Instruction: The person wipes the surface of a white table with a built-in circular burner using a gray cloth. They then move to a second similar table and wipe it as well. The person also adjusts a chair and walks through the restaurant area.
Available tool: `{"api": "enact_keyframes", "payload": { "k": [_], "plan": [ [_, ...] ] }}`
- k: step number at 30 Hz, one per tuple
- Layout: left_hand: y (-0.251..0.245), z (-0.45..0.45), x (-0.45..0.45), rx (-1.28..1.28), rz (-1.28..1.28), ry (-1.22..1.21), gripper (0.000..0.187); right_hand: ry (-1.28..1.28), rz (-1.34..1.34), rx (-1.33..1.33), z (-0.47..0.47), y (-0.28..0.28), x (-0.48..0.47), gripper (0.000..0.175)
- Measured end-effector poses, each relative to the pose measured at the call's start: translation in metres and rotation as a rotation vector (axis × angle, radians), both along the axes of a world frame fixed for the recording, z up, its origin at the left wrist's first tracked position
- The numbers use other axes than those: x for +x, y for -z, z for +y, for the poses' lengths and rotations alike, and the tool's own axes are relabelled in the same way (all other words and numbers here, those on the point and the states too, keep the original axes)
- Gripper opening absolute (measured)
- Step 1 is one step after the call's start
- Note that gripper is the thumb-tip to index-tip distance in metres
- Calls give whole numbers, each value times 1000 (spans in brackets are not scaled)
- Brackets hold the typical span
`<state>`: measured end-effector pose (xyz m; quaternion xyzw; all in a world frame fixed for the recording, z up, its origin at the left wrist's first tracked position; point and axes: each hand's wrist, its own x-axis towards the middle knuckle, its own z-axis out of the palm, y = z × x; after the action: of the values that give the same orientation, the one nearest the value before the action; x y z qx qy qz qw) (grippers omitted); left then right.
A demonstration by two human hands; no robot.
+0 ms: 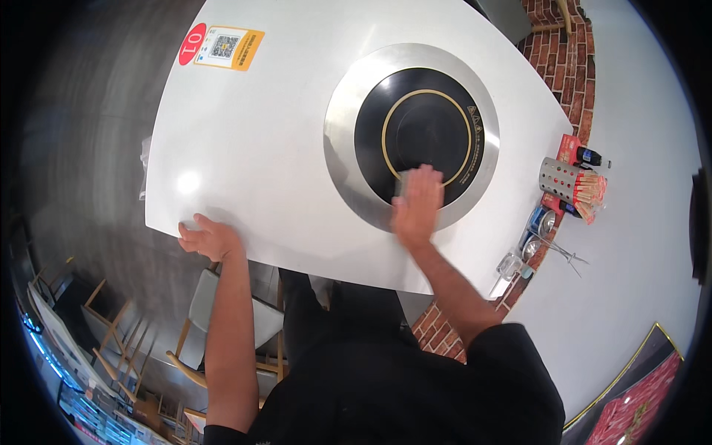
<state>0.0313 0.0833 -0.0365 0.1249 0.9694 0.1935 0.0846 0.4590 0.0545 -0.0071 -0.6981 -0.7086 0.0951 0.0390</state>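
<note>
In front of me a round induction hob (434,125) with a black glass top and a wide steel rim (340,153) is set into a white table (267,161). Over the hob's near edge my right hand (420,206) lies flat and slightly blurred. Under its palm and fingers a greyish cloth (403,181) shows at the left side, mostly hidden. My left hand (210,238) rests at the table's near left corner, its fingers spread around the edge and holding no loose thing.
Along the right edge stand a perforated metal holder (558,179) of wrapped chopsticks, dark bottles (588,156), small metal bowls (547,221), tongs (564,253) and a clear container (508,266). A code sticker (225,47) lies at far left. Chairs (203,300) stand below; a brick-patterned wall (575,83) borders the right.
</note>
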Motion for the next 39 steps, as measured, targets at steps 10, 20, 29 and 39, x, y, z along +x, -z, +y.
{"api": "enact_keyframes", "payload": {
  "k": [10, 20, 29, 39],
  "plan": [
    [1, -1, -1, -3, -11, 48, 78, 183, -63, 231, 151, -15, 94, 63],
    [7, -4, -2, -39, 47, 64, 78, -284, 90, 137, 149, 5, -57, 69],
    [10, -3, -4, -22, 62, 61, 77, 324, -87, 161, 131, 3, 165, 62],
    [11, -3, -3, -64, 92, 75, 74, -403, 171, 112, 116, -19, -139, 67]
  ]
}}
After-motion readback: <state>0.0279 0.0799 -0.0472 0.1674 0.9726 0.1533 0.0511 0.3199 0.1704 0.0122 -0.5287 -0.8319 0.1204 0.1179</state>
